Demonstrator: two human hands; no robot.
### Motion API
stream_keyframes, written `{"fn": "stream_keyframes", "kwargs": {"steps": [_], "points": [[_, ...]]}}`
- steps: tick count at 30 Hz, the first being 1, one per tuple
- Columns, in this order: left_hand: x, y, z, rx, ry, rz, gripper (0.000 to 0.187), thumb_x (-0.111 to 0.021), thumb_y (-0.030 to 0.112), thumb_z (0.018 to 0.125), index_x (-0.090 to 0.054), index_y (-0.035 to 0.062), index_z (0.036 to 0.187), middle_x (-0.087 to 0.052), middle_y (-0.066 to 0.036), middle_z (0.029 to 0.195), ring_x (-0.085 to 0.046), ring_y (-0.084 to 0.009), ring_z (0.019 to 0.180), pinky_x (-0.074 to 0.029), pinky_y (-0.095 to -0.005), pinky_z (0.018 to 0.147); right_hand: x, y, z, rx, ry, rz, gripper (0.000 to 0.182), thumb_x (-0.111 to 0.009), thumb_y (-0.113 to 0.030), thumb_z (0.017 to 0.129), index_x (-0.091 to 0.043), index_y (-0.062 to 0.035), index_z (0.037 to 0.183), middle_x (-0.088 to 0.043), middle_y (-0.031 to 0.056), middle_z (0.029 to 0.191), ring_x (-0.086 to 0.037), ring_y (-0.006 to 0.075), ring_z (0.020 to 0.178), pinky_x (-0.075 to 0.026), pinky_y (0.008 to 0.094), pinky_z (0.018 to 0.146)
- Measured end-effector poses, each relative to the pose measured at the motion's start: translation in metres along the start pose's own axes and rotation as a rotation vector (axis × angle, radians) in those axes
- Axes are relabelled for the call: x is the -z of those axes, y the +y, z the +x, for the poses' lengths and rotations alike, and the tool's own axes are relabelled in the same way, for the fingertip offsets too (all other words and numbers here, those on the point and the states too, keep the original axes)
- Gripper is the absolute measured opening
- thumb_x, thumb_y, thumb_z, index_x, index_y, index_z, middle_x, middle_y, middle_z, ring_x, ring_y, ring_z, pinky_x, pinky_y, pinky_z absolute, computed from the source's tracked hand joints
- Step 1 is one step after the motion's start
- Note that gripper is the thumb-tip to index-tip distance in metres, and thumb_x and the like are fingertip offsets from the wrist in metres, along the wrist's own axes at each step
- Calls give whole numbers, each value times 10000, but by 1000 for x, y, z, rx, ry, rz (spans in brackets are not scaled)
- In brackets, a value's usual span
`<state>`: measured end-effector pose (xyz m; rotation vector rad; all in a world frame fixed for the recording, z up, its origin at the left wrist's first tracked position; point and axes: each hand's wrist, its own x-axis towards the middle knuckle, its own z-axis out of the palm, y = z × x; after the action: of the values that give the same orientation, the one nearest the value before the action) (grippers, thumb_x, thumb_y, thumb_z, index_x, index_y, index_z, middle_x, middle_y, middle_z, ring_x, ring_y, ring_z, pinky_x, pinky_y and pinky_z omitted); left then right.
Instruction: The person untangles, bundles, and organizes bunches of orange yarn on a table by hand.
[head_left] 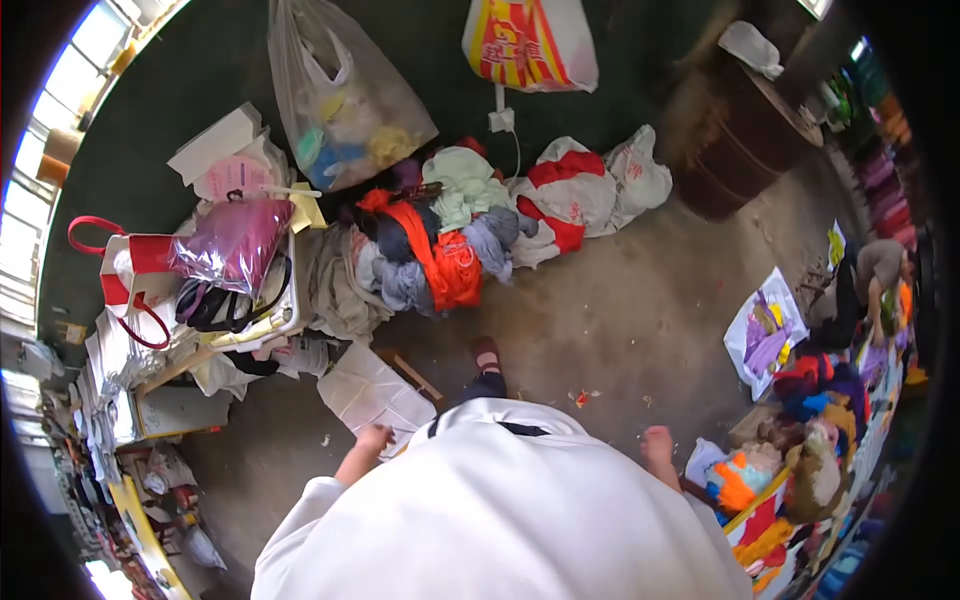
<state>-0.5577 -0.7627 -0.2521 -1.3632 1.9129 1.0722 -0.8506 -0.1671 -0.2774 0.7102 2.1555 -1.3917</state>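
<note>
The creased white rectangular sheet (368,392) lies low beside the person's L hand (374,438), nr a thin brown wooden strip (413,375). The L fingers overlap its edge, but w/ the blur one can't tell if they grasp it or just pass over. If pinched at that edge only, it could tear or drag vs the strip. The dark red shoe (485,352) is close by; a step onto the sheet could slip. The R hand (657,443) shows no item; can't tell if clenched or loose. Nearest it is a mixed-colour cloth heap (738,480), whose loose ends could snag a sleeve. Farther L, the shiny purple plastic-wrapped bundle (232,243) sits piled w/ a red-and-white bag (118,262) w/ red handles; a bump could topple both.
</note>
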Motion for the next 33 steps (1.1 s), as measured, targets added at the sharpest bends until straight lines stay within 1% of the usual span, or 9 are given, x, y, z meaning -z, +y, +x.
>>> {"fn": "stream_keyframes", "kwargs": {"steps": [4, 6, 8, 12, 15, 20, 21, 29, 33], "points": [[68, 88, 27, -91, 50, -576, 283, -520, 256, 931, -666, 38, 825, -626, -18, 677, -443, -89, 483, -344, -257, 438, -81, -53, 59, -68, -591, -412, 82, -648, -152, 844, -606, -99, 891, -624, 45, 679, -622, 169, 636, -502, 313, 553], [98, 116, 40, -118, 84, -669, 249, -492, 226, 967, -641, 35, 905, -621, -29, 723, -415, -76, 466, -318, -233, 414, -128, -112, 62, 173, -449, -759, 154, -672, -186, 827, -619, -63, 903, -664, 92, 772, -644, 220, 699, -527, 358, 637], [123, 137, 45, -119, 111, -663, 255, -492, 239, 973, -634, 40, 900, -617, -29, 721, -395, -66, 453, -288, -230, 403, -171, -162, 76, 452, -359, -842, 127, -631, -143, 848, -625, -64, 946, -648, 89, 788, -613, 179, 715, -516, 330, 668], [140, 145, 57, -43, 174, -802, 240, -506, 222, 969, -632, 41, 874, -622, -32, 711, -396, -66, 445, -306, -222, 422, -249, -253, 127, 455, -447, -741, 352, -691, -228, 815, -584, -55, 1101, -656, 120, 990, -642, 246, 933, -513, 366, 835], [123, 125, 53, 124, 231, -765, 229, -514, 214, 947, -628, 41, 850, -618, -35, 683, -406, -82, 428, -306, -237, 393, -303, -312, 162, 461, -532, -724, 438, -701, -235, 805, -544, -72, 1180, -631, 135, 1077, -636, 262, 946, -512, 364, 845], [69, 121, 12, 335, 320, -516, 174, -535, 167, 872, -633, 29, 829, -640, -75, 682, -488, -126, 438, -374, -277, 381, -406, -411, 220, 785, -703, -896, 656, -724, -274, 770, -437, -74, 1326, -534, 190, 1237, -541, 356, 1129, -455, 427, 952], [66, 144, 4, 511, 288, -738, 197, -514, 164, 887, -635, 27, 814, -650, -80, 688, -520, -134, 469, -392, -284, 402, -430, -431, 231, 821, -720, -958, 714, -732, -297, 756, -410, -63, 1349, -497, 201, 1287, -496, 363, 1184, -418, 437, 992], [1, 245, 1, 327, 219, -1073, 266, -541, 241, 964, -665, 27, 866, -663, -29, 737, -513, -82, 588, -412, -243, 562, -633, -564, 265, 1218, -703, -1255, 867, -745, -335, 729, -303, -49, 1418, -377, 206, 1413, -395, 371, 1278, -350, 514, 1040], [-20, 276, 2, 335, 188, -992, 275, -538, 254, 969, -669, 36, 863, -607, 20, 708, -454, -50, 568, -380, -230, 534, -688, -570, 263, 1196, -697, -1232, 876, -749, -351, 722, -294, -110, 1430, -354, 161, 1437, -366, 373, 1296, -337, 591, 1015]]}}
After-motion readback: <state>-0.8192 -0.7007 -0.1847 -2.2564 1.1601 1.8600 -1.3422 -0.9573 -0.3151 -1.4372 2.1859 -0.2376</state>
